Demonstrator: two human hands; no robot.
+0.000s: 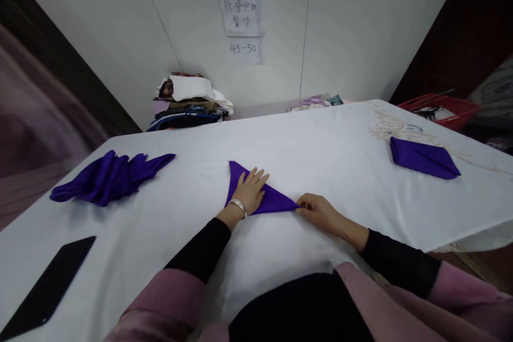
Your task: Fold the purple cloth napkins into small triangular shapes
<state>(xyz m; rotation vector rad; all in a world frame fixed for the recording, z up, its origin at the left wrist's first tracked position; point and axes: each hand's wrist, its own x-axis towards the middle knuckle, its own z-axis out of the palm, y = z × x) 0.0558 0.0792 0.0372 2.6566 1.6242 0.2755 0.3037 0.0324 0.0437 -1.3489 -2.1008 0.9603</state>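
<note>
A purple napkin folded into a triangle (276, 200) lies in the middle of the white tablecloth (328, 155). My left hand (250, 192) rests flat on it with fingers stretched out, a silver bracelet at the wrist. My right hand (316, 211) pinches the napkin's right-hand corner between thumb and fingers. Both arms wear black sleeves under pink cuffs.
A loose heap of purple napkins (110, 176) lies at the left. One folded purple napkin (422, 157) sits at the right. A black phone (50, 286) lies near the front left edge. Stacked cloths (188, 101) stand by the wall; a red basket (444, 109) is at far right.
</note>
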